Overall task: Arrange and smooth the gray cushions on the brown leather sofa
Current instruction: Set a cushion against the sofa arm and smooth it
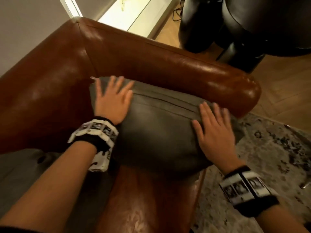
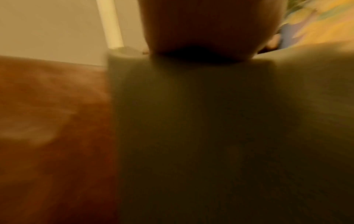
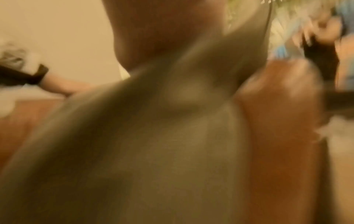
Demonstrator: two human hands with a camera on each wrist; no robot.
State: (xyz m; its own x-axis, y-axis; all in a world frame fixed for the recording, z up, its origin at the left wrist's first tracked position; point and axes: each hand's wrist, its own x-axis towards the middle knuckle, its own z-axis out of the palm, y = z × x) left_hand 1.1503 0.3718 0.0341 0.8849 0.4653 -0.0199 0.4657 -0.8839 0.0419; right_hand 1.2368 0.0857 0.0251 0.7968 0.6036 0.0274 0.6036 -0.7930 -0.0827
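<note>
A gray cushion point(image 1: 156, 130) stands in the corner of the brown leather sofa point(image 1: 50, 91), leaning against the armrest point(image 1: 193, 71). My left hand point(image 1: 112, 96) lies flat with spread fingers on the cushion's upper left corner. My right hand point(image 1: 213, 130) lies flat on its right side, fingers straight. In the blurred left wrist view the palm point(image 2: 208, 30) presses on the cushion point(image 2: 210, 136) beside the sofa leather point(image 2: 47, 121). The right wrist view, also blurred, shows the palm point(image 3: 162, 33) on the cushion point(image 3: 153, 151).
A second gray cushion point(image 1: 21, 169) lies on the seat at lower left under my left forearm. A patterned rug point(image 1: 269, 162) covers the wooden floor to the right. A black stool or table point(image 1: 244, 27) stands behind the armrest. A wall runs along the sofa back.
</note>
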